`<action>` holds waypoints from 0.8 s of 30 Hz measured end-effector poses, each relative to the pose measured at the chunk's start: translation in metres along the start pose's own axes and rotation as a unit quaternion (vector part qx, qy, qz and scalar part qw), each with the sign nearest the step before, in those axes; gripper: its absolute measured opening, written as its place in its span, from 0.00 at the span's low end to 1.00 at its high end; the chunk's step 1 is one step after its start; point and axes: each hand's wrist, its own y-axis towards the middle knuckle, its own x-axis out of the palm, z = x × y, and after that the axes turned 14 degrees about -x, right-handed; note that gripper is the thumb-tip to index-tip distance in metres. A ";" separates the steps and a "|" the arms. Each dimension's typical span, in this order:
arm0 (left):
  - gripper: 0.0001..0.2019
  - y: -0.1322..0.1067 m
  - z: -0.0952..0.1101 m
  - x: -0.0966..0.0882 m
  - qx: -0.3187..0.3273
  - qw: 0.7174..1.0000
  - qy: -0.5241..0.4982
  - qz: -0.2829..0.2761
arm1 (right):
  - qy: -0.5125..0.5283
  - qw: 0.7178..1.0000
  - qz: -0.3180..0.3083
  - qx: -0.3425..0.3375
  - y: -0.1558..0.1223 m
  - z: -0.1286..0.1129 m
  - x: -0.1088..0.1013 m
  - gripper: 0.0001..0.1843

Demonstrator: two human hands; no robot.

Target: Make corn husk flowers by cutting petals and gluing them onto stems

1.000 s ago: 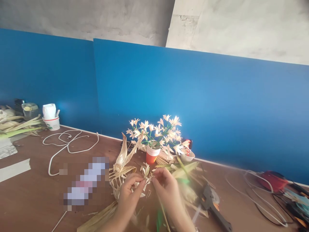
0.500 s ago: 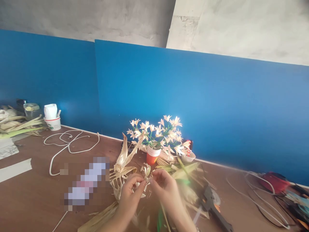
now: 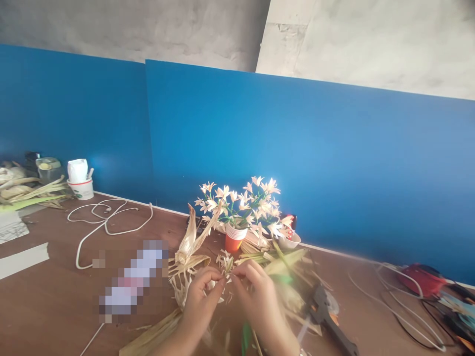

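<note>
My left hand (image 3: 202, 294) is closed in a pinch, its fingertips on a small pale piece of corn husk (image 3: 227, 267) shaped like petals. My right hand (image 3: 260, 291) pinches at the same spot, thumb and forefinger almost meeting the left ones; the fingers partly hide what they grip. Just beyond, an orange and white paper cup (image 3: 235, 239) holds several pale husk flowers (image 3: 243, 201) on green stems. Dry corn husks (image 3: 185, 247) lie left of the cup. Greenish husks (image 3: 293, 262) spread to the right of my hands. Small scraps lie under my fingers.
A glue gun (image 3: 330, 316) lies to the right. Cables (image 3: 401, 306) and a red item (image 3: 421, 281) are farther right. On the left are a white cable (image 3: 100, 222), a blurred-out object (image 3: 133, 282) and a white cup (image 3: 80, 189). A blue partition (image 3: 297, 148) borders the table (image 3: 55, 306).
My right hand has shifted slightly, its fingers turning a little by the husk piece. My left hand stays nearly in place. The things on the table have not moved.
</note>
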 end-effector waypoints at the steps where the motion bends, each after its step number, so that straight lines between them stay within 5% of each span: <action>1: 0.12 0.000 0.000 0.000 0.002 1.000 0.001 0.000 | -0.010 1.000 0.000 -0.006 -0.001 0.001 0.001 0.08; 24: 0.09 -0.001 -0.005 0.002 0.038 0.999 0.029 0.010 | -0.117 0.992 0.013 -0.048 -0.003 0.001 0.004 0.09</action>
